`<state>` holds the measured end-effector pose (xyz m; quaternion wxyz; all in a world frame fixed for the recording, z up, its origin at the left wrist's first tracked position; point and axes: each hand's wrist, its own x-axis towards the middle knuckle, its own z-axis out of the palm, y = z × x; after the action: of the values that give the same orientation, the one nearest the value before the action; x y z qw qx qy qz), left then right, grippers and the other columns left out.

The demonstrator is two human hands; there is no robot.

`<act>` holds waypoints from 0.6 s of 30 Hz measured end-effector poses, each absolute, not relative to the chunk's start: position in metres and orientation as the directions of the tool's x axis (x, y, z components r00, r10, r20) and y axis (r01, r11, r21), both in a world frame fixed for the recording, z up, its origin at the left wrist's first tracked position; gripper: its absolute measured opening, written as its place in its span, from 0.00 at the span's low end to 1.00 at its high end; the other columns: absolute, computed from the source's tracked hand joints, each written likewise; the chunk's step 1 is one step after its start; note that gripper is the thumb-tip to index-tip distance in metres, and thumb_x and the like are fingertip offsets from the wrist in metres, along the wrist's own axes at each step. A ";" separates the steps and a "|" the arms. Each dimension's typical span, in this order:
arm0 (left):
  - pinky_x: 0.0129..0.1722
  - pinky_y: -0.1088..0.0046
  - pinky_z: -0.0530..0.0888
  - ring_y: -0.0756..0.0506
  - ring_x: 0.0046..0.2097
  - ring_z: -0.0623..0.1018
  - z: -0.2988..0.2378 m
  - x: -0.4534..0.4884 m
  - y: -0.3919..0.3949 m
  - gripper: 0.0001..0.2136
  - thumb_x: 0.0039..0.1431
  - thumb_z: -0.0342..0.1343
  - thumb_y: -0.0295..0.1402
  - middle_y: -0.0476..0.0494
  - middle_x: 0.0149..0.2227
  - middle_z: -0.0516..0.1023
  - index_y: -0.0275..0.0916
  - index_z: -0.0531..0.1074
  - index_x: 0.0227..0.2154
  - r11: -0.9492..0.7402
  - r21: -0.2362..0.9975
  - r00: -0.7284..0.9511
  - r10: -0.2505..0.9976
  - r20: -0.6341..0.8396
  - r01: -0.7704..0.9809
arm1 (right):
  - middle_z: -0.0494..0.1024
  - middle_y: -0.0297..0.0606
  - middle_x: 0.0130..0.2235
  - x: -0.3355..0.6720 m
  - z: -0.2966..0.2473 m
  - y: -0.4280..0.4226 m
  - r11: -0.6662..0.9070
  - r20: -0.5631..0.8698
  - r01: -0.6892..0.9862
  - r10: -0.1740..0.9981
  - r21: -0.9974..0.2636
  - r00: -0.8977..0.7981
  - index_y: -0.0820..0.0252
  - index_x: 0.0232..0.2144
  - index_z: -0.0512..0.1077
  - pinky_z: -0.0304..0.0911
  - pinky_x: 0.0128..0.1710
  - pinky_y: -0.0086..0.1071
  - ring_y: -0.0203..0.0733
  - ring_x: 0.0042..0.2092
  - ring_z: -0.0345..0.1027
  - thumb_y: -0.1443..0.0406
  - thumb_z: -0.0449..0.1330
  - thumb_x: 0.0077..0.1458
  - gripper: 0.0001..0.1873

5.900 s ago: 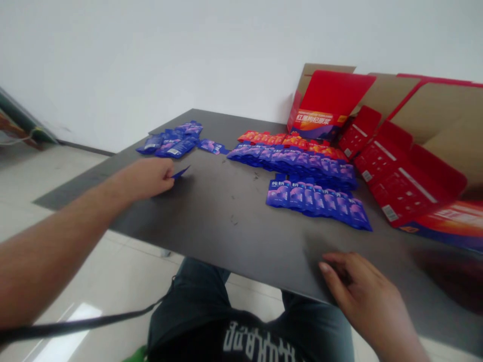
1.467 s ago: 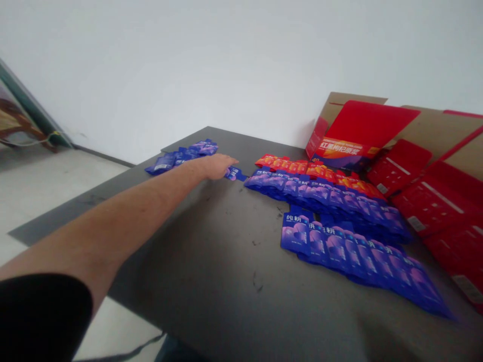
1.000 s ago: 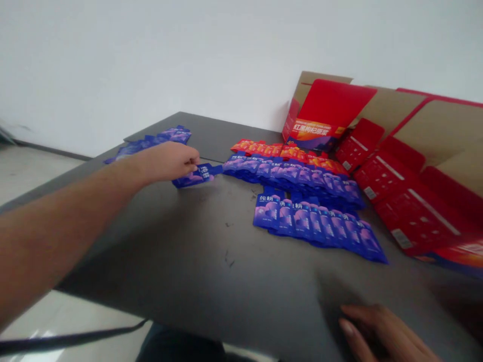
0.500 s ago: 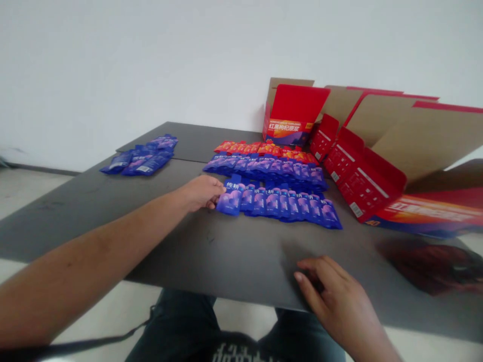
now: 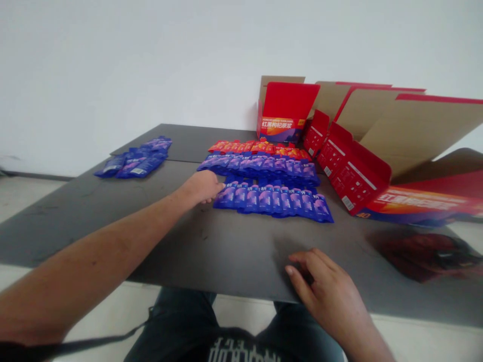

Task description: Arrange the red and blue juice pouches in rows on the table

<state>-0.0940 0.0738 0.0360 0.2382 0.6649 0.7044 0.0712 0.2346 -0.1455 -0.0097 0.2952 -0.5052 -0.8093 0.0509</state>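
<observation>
My left hand (image 5: 203, 186) reaches across the dark table (image 5: 226, 251), fingers closed on a blue pouch (image 5: 226, 196). That pouch lies at the left end of the front row of blue pouches (image 5: 279, 201), overlapping the one beside it. Behind this row runs a second row of blue pouches (image 5: 260, 165), then a row of red pouches (image 5: 260, 147). A loose pile of blue pouches (image 5: 132, 160) lies at the far left. My right hand (image 5: 324, 289) rests near the table's front edge, fingers spread flat and holding nothing.
An open red box (image 5: 287, 113) stands against the white wall behind the rows. More unfolded red-and-cardboard boxes (image 5: 354, 166) lean and lie to the right. A dark reddish object (image 5: 426, 251) sits at the table's right. My legs show below the table edge.
My left hand took a blue pouch from near the far-left pile, carried it right and set it down at the left end of the front row. The right hand stayed resting.
</observation>
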 end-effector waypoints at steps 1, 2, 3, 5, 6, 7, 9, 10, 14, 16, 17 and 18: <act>0.28 0.67 0.77 0.43 0.22 0.78 0.037 -0.094 0.073 0.20 0.65 0.59 0.42 0.40 0.20 0.78 0.38 0.73 0.18 0.092 0.400 0.007 0.971 -0.240 0.912 | 0.79 0.37 0.36 0.235 -0.011 -0.146 0.485 0.422 0.787 0.849 -0.381 -0.318 0.55 0.44 0.77 0.72 0.36 0.35 0.43 0.35 0.78 0.59 0.58 0.75 0.09; 0.28 0.67 0.76 0.43 0.22 0.79 0.038 -0.094 0.071 0.20 0.66 0.58 0.42 0.39 0.21 0.79 0.38 0.74 0.19 0.080 0.392 0.018 0.971 -0.240 0.917 | 0.79 0.37 0.36 0.235 -0.012 -0.146 0.481 0.419 0.789 0.851 -0.382 -0.316 0.55 0.44 0.77 0.72 0.36 0.36 0.43 0.35 0.78 0.59 0.58 0.75 0.10; 0.28 0.68 0.77 0.43 0.23 0.80 0.038 -0.094 0.069 0.19 0.66 0.58 0.42 0.39 0.23 0.81 0.38 0.75 0.21 0.069 0.391 0.028 0.971 -0.238 0.918 | 0.79 0.37 0.36 0.235 -0.013 -0.146 0.477 0.417 0.792 0.853 -0.381 -0.313 0.55 0.44 0.77 0.72 0.36 0.36 0.43 0.36 0.78 0.59 0.58 0.75 0.10; 0.28 0.69 0.77 0.43 0.25 0.81 0.038 -0.098 0.065 0.18 0.67 0.56 0.42 0.39 0.26 0.83 0.38 0.76 0.24 0.056 0.400 0.042 0.972 -0.231 0.915 | 0.79 0.38 0.36 0.236 -0.015 -0.146 0.466 0.417 0.800 0.857 -0.379 -0.302 0.55 0.44 0.77 0.72 0.37 0.36 0.44 0.36 0.78 0.58 0.58 0.75 0.11; 0.28 0.70 0.77 0.43 0.26 0.82 0.037 -0.102 0.064 0.18 0.68 0.56 0.43 0.39 0.26 0.83 0.39 0.77 0.25 0.054 0.405 0.042 0.973 -0.226 0.912 | 0.79 0.38 0.36 0.236 -0.016 -0.146 0.464 0.419 0.802 0.857 -0.377 -0.299 0.55 0.44 0.77 0.72 0.37 0.36 0.44 0.36 0.78 0.57 0.57 0.75 0.12; 0.28 0.70 0.77 0.43 0.26 0.82 0.037 -0.107 0.062 0.18 0.68 0.56 0.43 0.40 0.27 0.83 0.39 0.77 0.26 0.057 0.409 0.039 0.974 -0.222 0.911 | 0.79 0.38 0.36 0.236 -0.016 -0.147 0.467 0.424 0.802 0.855 -0.373 -0.300 0.55 0.44 0.77 0.73 0.36 0.36 0.44 0.36 0.78 0.57 0.57 0.76 0.12; 0.28 0.70 0.76 0.43 0.27 0.82 0.038 -0.120 0.059 0.17 0.69 0.55 0.43 0.41 0.27 0.83 0.39 0.78 0.28 0.044 0.395 0.033 0.982 -0.186 0.918 | 0.80 0.38 0.36 0.236 -0.015 -0.146 0.481 0.437 0.797 0.845 -0.365 -0.309 0.54 0.44 0.78 0.73 0.36 0.36 0.43 0.35 0.79 0.56 0.57 0.76 0.13; 0.29 0.70 0.76 0.44 0.27 0.82 0.039 -0.128 0.057 0.17 0.69 0.54 0.44 0.41 0.27 0.83 0.40 0.79 0.28 0.027 0.368 0.031 0.988 -0.150 0.930 | 0.80 0.37 0.35 0.236 -0.014 -0.145 0.490 0.451 0.795 0.836 -0.358 -0.313 0.54 0.44 0.78 0.74 0.35 0.35 0.43 0.35 0.79 0.55 0.56 0.76 0.14; 0.39 0.68 0.77 0.41 0.36 0.85 0.043 -0.174 0.049 0.16 0.68 0.55 0.43 0.40 0.32 0.86 0.40 0.81 0.30 -0.002 0.203 -0.001 1.000 0.014 0.979 | 0.82 0.35 0.34 0.241 -0.014 -0.140 0.544 0.522 0.783 0.781 -0.301 -0.342 0.52 0.41 0.78 0.75 0.30 0.33 0.41 0.31 0.81 0.51 0.56 0.76 0.16; 0.46 0.66 0.78 0.38 0.44 0.85 0.044 -0.204 0.048 0.14 0.67 0.56 0.42 0.38 0.38 0.87 0.40 0.82 0.35 0.058 0.151 -0.070 0.995 0.073 0.987 | 0.83 0.34 0.34 0.247 -0.020 -0.137 0.564 0.531 0.781 0.763 -0.269 -0.368 0.51 0.41 0.79 0.75 0.29 0.32 0.41 0.30 0.82 0.49 0.57 0.74 0.17; 0.50 0.64 0.78 0.37 0.48 0.85 0.044 -0.221 0.048 0.14 0.67 0.55 0.41 0.36 0.42 0.88 0.39 0.83 0.38 0.096 0.128 -0.110 0.989 0.103 0.987 | 0.84 0.34 0.34 0.251 -0.025 -0.135 0.565 0.522 0.785 0.764 -0.256 -0.379 0.50 0.42 0.79 0.76 0.29 0.32 0.41 0.31 0.82 0.49 0.58 0.74 0.17; 0.52 0.63 0.77 0.36 0.50 0.85 0.044 -0.237 0.049 0.14 0.68 0.54 0.40 0.35 0.44 0.88 0.39 0.83 0.41 0.140 0.108 -0.153 0.979 0.131 0.984 | 0.85 0.35 0.35 0.255 -0.030 -0.134 0.553 0.507 0.795 0.774 -0.249 -0.379 0.50 0.42 0.80 0.76 0.29 0.32 0.42 0.31 0.82 0.48 0.58 0.73 0.17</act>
<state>-0.2374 0.0488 0.0437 -0.0146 0.6505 0.7547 0.0840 0.2548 -0.1345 -0.0301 0.2950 -0.4724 -0.8303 -0.0180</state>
